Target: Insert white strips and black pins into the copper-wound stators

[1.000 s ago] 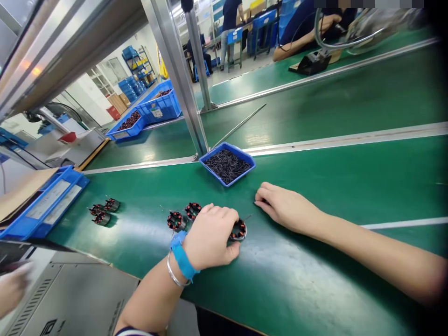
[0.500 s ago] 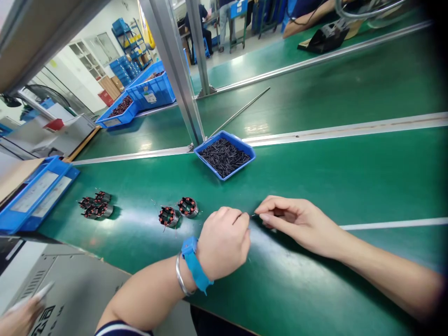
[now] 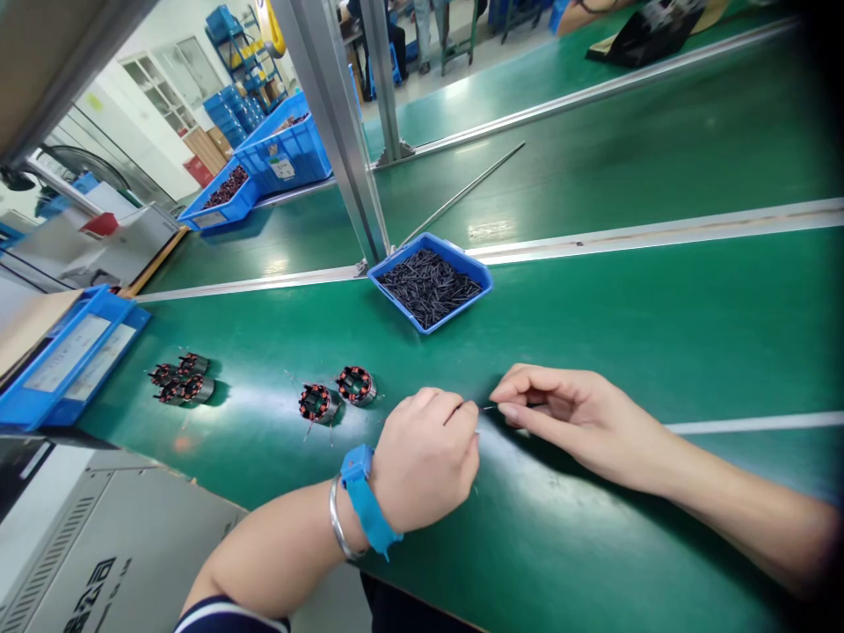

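My left hand, with a blue strap and a silver bangle at the wrist, is closed above the green bench; its curled fingers hide what they hold. Just right of it, my right hand pinches with thumb and forefinger. A thin light wire spans the small gap between the hands and reaches the right fingertips. Left of my hands stand two copper-wound motor stators with loose wire ends. Behind the hands, a blue tray holds many short black tubes.
More stators cluster farther left, near blue bins with paper labels. A metal post rises behind the tray. A thin rod lies beyond the rail. Blue crates stand at the back left.
The view has shifted slightly, and both hands appear a little farther right, with the gap between them slightly wider. Another person's hand at the lower left has gone from view.
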